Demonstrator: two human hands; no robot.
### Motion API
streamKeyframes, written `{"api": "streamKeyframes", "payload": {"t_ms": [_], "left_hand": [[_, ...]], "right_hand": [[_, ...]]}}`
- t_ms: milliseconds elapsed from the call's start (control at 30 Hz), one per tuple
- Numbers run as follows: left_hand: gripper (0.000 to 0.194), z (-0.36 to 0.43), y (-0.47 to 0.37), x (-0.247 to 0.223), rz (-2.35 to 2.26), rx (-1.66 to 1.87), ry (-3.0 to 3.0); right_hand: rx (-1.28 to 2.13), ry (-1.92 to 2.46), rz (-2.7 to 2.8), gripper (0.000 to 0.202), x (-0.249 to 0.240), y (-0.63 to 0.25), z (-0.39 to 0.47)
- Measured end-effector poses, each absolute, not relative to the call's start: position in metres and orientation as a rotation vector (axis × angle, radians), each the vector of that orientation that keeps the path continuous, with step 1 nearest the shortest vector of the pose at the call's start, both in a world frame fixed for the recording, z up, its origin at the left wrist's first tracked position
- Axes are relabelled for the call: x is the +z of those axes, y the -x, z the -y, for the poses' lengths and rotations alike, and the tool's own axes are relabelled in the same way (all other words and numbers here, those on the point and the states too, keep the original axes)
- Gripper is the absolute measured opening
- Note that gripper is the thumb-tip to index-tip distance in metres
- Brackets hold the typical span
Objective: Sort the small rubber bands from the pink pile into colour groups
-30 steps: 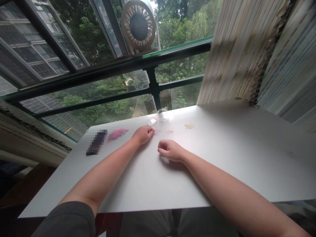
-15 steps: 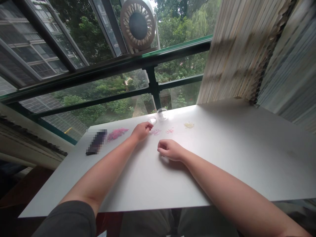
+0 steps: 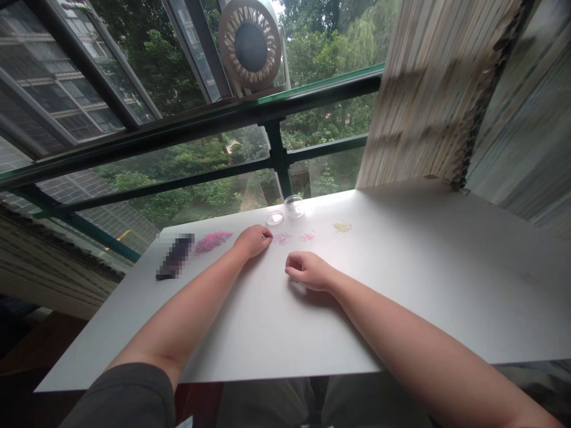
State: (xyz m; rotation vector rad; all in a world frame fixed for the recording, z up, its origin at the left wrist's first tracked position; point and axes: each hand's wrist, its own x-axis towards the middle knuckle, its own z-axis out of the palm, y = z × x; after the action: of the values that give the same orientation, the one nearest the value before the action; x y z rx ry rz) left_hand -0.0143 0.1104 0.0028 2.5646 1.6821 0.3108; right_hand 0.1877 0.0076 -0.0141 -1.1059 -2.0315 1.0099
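Note:
My left hand (image 3: 253, 241) is at the left edge of a small group of thin purple-pink loops (image 3: 282, 238), fingertips drawn together; whatever is between them is too small to make out. Curled above the white table (image 3: 250, 333), my right hand (image 3: 307, 270) has its fingers bent in toward the thumb, and their inside is hidden. Thin pinkish-red loops (image 3: 307, 236) lie just beyond it. A bigger heap of pink and magenta loops (image 3: 213, 242) is left of my left hand. Farther right sits a yellowish bunch (image 3: 342, 226) of similar thin pieces.
At the table's window edge stand a clear round container (image 3: 294, 206) and a clear round lid (image 3: 275, 219). A dark pixelated object (image 3: 176, 257) lies at the left. A fan (image 3: 250, 46) is mounted by the window rail (image 3: 187, 125); a striped curtain (image 3: 428, 89) hangs at the right.
My left hand has shifted slightly down and toward me, away from the clear lid, which shows fully now. The right hand stays in place.

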Motion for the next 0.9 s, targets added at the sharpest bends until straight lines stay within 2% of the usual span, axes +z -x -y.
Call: {"api": "streamKeyframes", "payload": {"t_ms": [167,400,900], "left_hand": [[0.021,-0.1096,0.0129,0.0048,-1.641,0.27,-2.632],[0.023,-0.1068,0.0179,0.0043,-1.632,0.252,-2.6],[0.031,-0.1035,0.0156,0.0084,-1.607,0.326,-2.427]], "right_hand": [[0.992,1.137,1.996,0.005,-0.0132,-0.1875,-0.0067],[1.134,1.233,1.818,0.027,-0.0184,-0.1871,-0.0134],[1.088,1.21,1.938,0.02,-0.0155,-0.1867,-0.0112]]}}
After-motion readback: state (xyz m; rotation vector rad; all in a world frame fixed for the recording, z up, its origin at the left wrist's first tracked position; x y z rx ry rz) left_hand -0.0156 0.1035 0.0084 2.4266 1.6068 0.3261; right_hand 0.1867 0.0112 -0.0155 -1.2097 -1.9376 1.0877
